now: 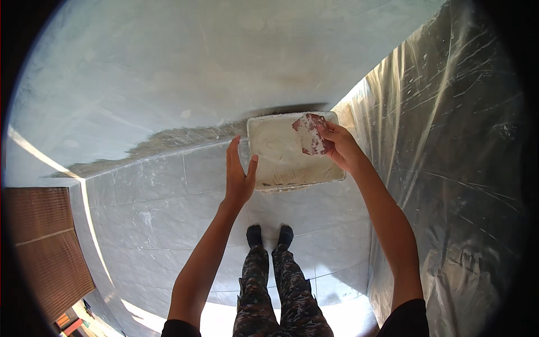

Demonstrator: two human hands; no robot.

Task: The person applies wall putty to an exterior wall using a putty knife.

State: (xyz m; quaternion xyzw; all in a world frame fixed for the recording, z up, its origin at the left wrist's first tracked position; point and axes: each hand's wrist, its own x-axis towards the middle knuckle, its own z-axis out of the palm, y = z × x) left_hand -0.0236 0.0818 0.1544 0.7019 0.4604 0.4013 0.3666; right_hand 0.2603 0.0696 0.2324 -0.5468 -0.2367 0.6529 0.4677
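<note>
A shallow rectangular tray (270, 183) with a whitish, crusted rim holds a smooth layer of cream-coloured paste like plaster. Above its right part, my right hand (338, 145) grips a flat dark red spreader (312, 135) by its right edge. White paste is smeared over much of the spreader's face. My left hand (240, 177) is at the tray's left edge, fingers stretched up and thumb apart, with nothing in it. Whether it touches the tray rim I cannot tell.
Ahead rises a grey-white wall (185, 67), with a rough bare strip (168, 139) along its foot. Clear plastic sheeting (449, 140) hangs on the right. Grey tiles (168, 196) cover the floor under my feet. A brown ribbed panel (42, 241) stands at the left.
</note>
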